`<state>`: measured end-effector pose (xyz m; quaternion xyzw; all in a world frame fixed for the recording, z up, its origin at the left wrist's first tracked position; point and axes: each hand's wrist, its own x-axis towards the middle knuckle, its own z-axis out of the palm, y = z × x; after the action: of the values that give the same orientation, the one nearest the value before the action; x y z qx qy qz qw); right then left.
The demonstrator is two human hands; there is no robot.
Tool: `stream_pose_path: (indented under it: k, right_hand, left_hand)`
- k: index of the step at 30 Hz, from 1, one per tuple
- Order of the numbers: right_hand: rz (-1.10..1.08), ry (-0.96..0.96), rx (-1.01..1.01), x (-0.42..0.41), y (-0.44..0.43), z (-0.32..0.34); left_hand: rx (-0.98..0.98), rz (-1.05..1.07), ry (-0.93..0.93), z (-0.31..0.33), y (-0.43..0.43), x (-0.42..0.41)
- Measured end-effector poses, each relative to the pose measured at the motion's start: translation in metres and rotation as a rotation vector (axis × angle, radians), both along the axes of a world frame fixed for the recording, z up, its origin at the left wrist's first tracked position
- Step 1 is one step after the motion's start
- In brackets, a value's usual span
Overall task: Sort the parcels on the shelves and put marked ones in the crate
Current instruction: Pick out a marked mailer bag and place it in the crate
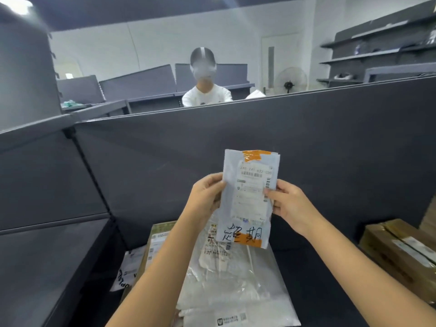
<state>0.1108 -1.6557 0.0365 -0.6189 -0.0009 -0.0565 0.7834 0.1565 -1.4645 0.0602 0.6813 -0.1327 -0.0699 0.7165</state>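
Observation:
I hold a small white parcel [249, 197] upright in front of me, above the shelf. It carries a shipping label, orange tape at top and bottom, and black handwritten characters near its lower edge. My left hand [207, 197] grips its left edge and my right hand [287, 204] pinches its right edge. Below it a large white plastic mailer [231, 279] lies flat on the dark shelf [330, 279]. No crate is in view.
A cardboard box [155, 244] and a white printed bag [128, 267] lie left of the mailer. Brown boxes [401, 251] sit at the right. The grey back panel [306, 142] rises behind. A person in white [206, 95] stands beyond it. More shelves [377, 55] line the far wall.

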Motion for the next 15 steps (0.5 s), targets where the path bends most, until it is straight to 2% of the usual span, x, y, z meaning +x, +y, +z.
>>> stream_pose_path:
  k: [4,9,15]
  right_hand:
    - [0.031,-0.006,-0.013,0.000,0.000,0.007]
    - [0.020,0.001,-0.034,-0.001,-0.001,0.021]
    - [-0.038,0.151,-0.019,0.001,-0.007,0.028]
  left_hand:
    - [0.026,-0.011,0.024,-0.011,0.006,-0.001]
    - [-0.049,-0.015,-0.002,0.001,0.005,-0.005]
    - [-0.012,0.006,0.204,0.018,-0.004,-0.005]
